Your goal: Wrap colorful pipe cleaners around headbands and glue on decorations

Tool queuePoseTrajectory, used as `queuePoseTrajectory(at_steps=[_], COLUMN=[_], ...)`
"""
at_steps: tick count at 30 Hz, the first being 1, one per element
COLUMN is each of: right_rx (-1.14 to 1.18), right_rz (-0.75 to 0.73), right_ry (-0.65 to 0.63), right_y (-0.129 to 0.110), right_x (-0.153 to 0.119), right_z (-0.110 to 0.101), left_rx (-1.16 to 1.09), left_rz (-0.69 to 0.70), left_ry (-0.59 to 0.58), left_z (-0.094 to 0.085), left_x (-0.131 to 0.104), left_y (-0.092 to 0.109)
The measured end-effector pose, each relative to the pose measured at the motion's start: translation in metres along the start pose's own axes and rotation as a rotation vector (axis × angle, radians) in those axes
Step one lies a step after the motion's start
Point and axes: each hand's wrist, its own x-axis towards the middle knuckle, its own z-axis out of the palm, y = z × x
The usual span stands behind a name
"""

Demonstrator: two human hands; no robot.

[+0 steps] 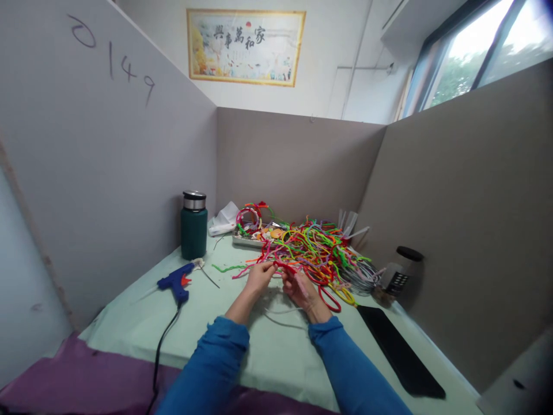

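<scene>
My left hand [260, 278] is closed, its fingertips pinching one end of a red pipe cleaner [284, 266]. Slightly to the right, my right hand [303, 291] has its fingers curled round the same piece, and part of the red length lies hidden in the grip. Right behind both hands spreads a tangled heap of colourful pipe cleaners [317, 242]. Thin white-grey strands [285, 324] lie on the table below my hands. A red loop handle [330, 301] and a yellow loop handle [345, 294] stick out beside my right wrist.
A blue glue gun [175, 282] with a black cord lies at left, near a dark green flask [194, 227]. Behind the heap is a metal tray [248, 241]. At right are a black flat panel [400, 349] and a dark-lidded jar [397, 276]. Grey partitions [298, 161] enclose the table.
</scene>
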Motion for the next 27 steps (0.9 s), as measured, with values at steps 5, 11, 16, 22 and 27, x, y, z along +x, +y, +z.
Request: queuePoseTrajectory(at_steps=[5,11,16,22,27], right_rx=[-0.004,-0.025,-0.021,0.022,0.094], right_rz=[0.047,0.046,0.015,0.02,0.03], right_ry=[0.012,-0.078,-0.184,-0.141,-0.065], right_y=[-0.004,-0.003,-0.004,-0.005,-0.005], right_x=[-0.002,-0.002,-0.005,-0.004,-0.001], right_z=[0.003,0.001,0.002,0.005,0.0], left_rx=[0.127,-0.024,-0.375,-0.238,0.048], left_rz=[-0.023,-0.269,-0.58,-0.285,0.05], left_ry=[0.032,-0.067,-0.363,-0.008,0.103], left_z=[0.0,-0.003,-0.011,-0.004,0.0], left_x=[0.0,-0.003,-0.009,-0.008,-0.001], left_y=[-0.001,0.008,0.02,0.011,0.003])
